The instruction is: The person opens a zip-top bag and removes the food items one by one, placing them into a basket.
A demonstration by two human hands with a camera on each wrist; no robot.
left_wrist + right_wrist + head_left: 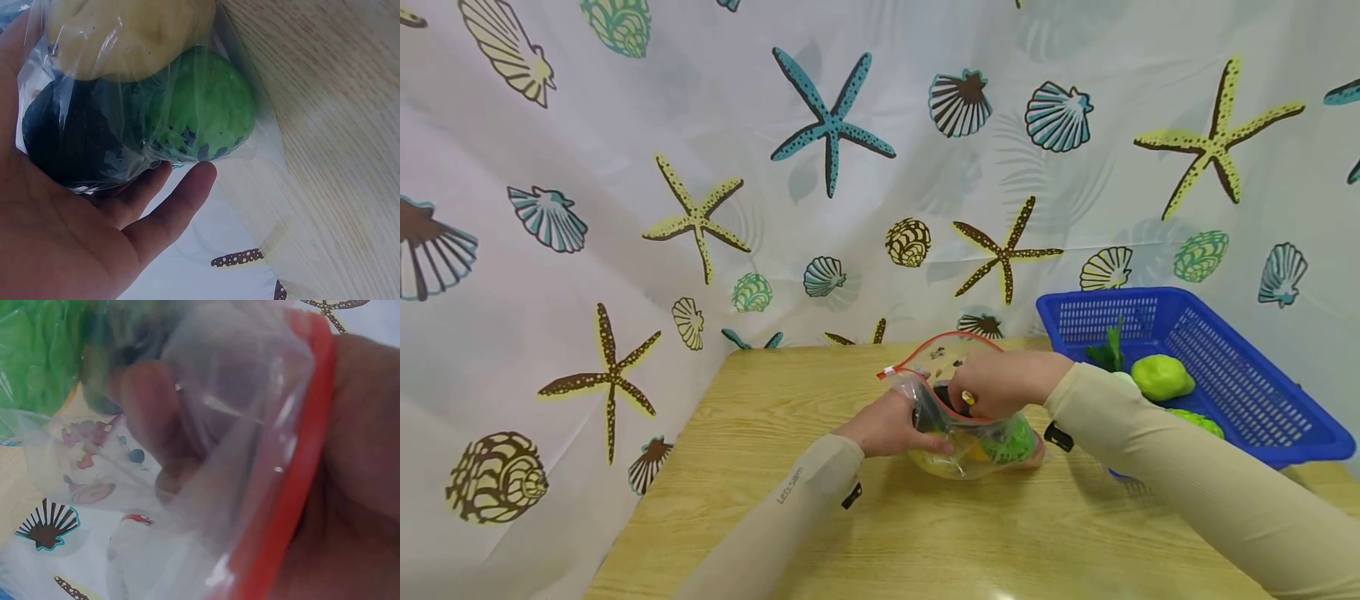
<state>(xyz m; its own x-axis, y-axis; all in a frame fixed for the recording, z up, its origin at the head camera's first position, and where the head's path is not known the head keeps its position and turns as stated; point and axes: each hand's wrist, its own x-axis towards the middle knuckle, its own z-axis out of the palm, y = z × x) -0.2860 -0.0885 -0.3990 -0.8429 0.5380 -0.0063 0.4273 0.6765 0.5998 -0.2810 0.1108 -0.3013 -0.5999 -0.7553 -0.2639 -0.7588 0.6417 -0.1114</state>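
Note:
A clear zip bag with a red-edged mouth stands on the table, holding several play vegetables. Through its plastic show a tan, potato-like piece, a very dark rounded piece and a green one with dark patches. My left hand grips the bag's left side, thumb in front and fingers round behind. Through the open mouth reaches my right hand, its bent fingers seen through the plastic beside a dark piece. I cannot tell whether they hold it. The red zip edge lies across this hand.
On the right stands a blue plastic basket with a yellow-green fruit-like piece, leafy greens and other green pieces, partly hidden by my right sleeve. A white curtain with shells and starfish hangs behind the wooden table.

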